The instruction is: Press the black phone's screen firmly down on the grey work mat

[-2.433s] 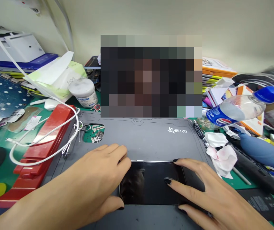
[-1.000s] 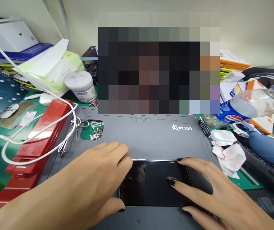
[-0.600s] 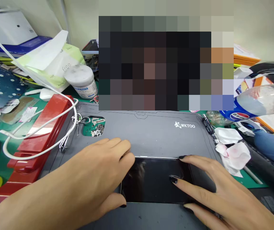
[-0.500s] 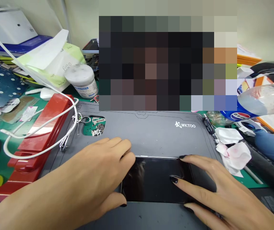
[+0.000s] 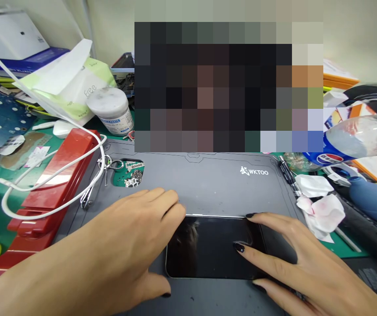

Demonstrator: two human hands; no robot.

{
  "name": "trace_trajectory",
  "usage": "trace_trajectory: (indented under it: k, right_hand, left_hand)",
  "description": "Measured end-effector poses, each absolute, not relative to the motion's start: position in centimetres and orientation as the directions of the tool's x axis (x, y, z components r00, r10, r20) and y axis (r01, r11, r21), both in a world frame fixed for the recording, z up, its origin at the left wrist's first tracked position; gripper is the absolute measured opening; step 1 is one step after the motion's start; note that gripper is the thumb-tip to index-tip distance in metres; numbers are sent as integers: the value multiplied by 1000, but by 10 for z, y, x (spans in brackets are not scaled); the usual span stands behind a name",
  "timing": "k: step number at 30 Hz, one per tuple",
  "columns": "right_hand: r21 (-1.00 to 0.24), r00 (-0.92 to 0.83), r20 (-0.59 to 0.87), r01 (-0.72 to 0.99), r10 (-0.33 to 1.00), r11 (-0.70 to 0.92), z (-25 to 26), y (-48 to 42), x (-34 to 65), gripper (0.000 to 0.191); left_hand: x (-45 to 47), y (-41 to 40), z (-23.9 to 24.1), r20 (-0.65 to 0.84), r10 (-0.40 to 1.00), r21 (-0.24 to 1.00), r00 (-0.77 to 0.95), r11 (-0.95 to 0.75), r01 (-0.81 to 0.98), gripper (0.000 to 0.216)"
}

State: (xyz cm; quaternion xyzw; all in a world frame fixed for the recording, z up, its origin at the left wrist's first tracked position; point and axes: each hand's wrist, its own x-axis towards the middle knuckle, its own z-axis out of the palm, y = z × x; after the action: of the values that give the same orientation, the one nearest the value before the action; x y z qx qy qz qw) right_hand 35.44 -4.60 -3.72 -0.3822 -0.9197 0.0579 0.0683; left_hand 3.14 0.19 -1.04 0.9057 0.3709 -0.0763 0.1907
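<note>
A black phone (image 5: pixel 208 250) lies screen up on a grey WKTOO work mat (image 5: pixel 208 184), near its front edge. My left hand (image 5: pixel 122 245) wraps the phone's left end: the fingers curl over the far left corner and the thumb sits on the mat just off the near left corner. My right hand (image 5: pixel 290 259) spans the right end, with one fingertip at the far edge, the index fingertip pressed on the glass and the thumb at the near edge. The nails are dark.
Left of the mat are a red case (image 5: pixel 53 184) with a white cable (image 5: pixel 43 175) looped over it, a white jar (image 5: pixel 111 109) and a tissue pack (image 5: pixel 73 87). To the right are screwdrivers (image 5: pixel 287 175), crumpled tissues (image 5: pixel 320 206), a plastic bottle (image 5: pixel 356 140) and a blue air blower (image 5: pixel 373 197).
My left thumb has slid off the phone's near left corner onto the mat. The right hand and the phone stay as they were; the view has shifted slightly.
</note>
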Motion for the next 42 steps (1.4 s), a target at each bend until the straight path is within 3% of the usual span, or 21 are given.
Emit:
trace_trajectory:
  k: [2, 4, 12, 26, 42]
  right_hand:
    - [-160, -703, 79, 691, 707, 705, -37, -46, 354, 43]
    - [-160, -703, 75, 692, 708, 704, -37, -46, 354, 43]
    - [-161, -700, 55, 697, 712, 699, -34, -46, 353, 41]
    - [-169, -708, 57, 688, 704, 705, -34, -46, 354, 42]
    - [-189, -707, 57, 686, 705, 703, -35, -46, 354, 41]
  left_hand:
    - [28, -1, -14, -190, 666, 305, 721, -658, 688, 92]
    - [26, -3, -16, -143, 674, 327, 725, -659, 677, 109]
    - [35, 6, -5, -363, 647, 329, 670, -584, 742, 58]
    - [35, 7, -4, -428, 615, 382, 662, -540, 750, 40]
    - [42, 6, -3, -429, 616, 286, 661, -601, 746, 36]
